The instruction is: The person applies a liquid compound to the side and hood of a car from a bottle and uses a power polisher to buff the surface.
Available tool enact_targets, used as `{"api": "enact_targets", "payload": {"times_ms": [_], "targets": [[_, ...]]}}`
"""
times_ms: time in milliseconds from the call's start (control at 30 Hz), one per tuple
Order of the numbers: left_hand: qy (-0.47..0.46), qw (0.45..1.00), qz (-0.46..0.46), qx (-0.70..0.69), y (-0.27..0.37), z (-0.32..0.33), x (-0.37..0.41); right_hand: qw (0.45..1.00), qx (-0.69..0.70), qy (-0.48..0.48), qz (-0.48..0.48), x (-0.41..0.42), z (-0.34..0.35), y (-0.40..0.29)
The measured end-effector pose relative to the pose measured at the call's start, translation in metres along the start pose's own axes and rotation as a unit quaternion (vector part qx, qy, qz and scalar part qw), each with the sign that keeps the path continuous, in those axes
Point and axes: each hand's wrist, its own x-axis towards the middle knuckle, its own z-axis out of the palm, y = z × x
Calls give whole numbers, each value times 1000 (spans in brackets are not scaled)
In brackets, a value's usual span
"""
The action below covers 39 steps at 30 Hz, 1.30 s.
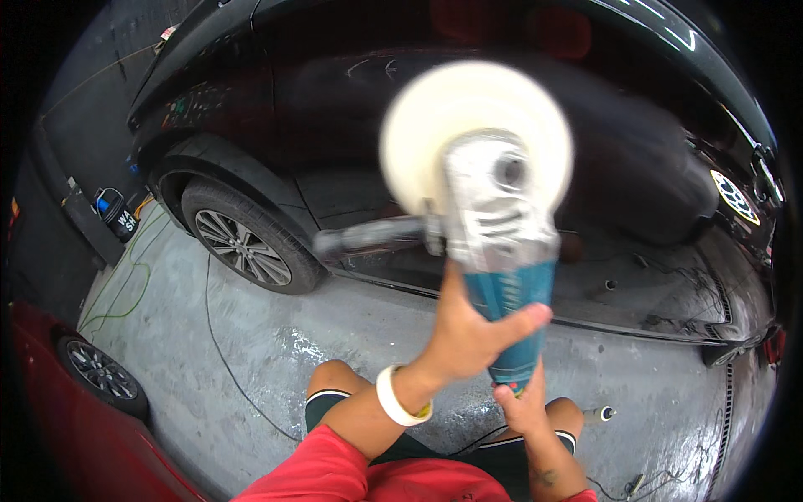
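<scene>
A blue and silver rotary polisher [511, 282] is held up in front of a dark car's door panel [339, 125]. Its round cream polishing pad [420, 125] looks blurred; whether it touches the paint I cannot tell. My left hand [470, 332], with a white wristband, wraps around the polisher's blue body, the thumb across its top. My right hand [524, 401] grips the rear end of the tool. Its side handle [376, 235] sticks out to the left with no hand on it.
The car's wheel [244, 241] stands at the left. A red car [56, 401] is at the lower left. A black bucket [119, 216] stands by the wall. A white bottle [599, 414] lies on the floor near my right knee. Cords [213, 345] cross the floor.
</scene>
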Motion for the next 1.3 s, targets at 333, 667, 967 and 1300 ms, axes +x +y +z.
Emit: {"api": "enact_targets", "payload": {"times_ms": [333,667,967,1300], "targets": [[-18,993,22,113,-16,21,-1,993,108,17,45,-17,22,48],[102,993,51,-15,43,-82,-1,993,13,-99,-60,65,77,-56],[154,985,72,-34,68,-143,12,976,18,-202,-74,100,87,-116],[13,999,-27,13,51,-56,8,999,10,-47,5,23,66,-34]]}}
